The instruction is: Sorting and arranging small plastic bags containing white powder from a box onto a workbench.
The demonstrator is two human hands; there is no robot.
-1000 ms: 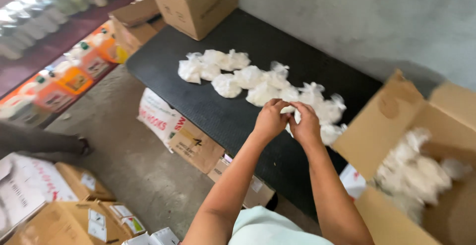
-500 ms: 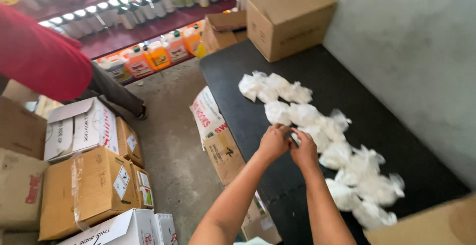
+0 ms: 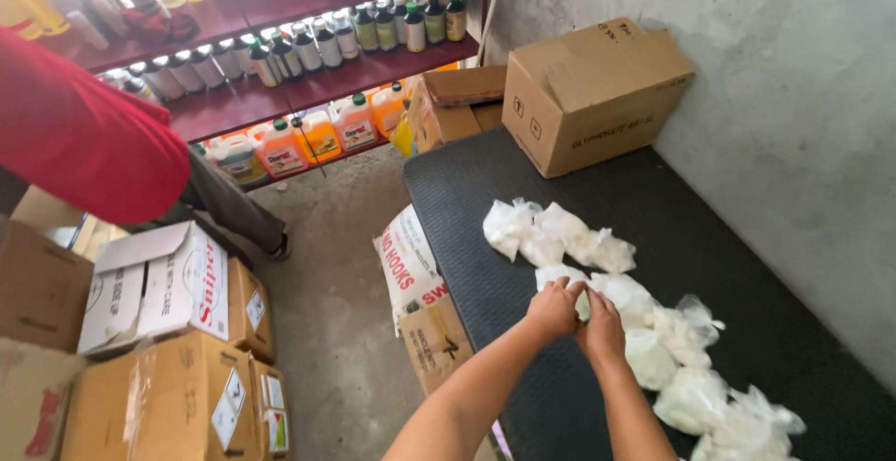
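The left hand point(image 3: 553, 310) and the right hand point(image 3: 603, 326) are pressed close together, both pinching one small clear bag point(image 3: 582, 304) of white stuff between them. The bag looks soft and light — squishy, and a bit slippery, so it is best held by its twisted top. Both arms reach forward, wrists bent down over the black table point(image 3: 485, 237). More bags point(image 3: 686, 368) lie just to the right of the hands, and a brown box point(image 3: 597, 92) sits far beyond them.
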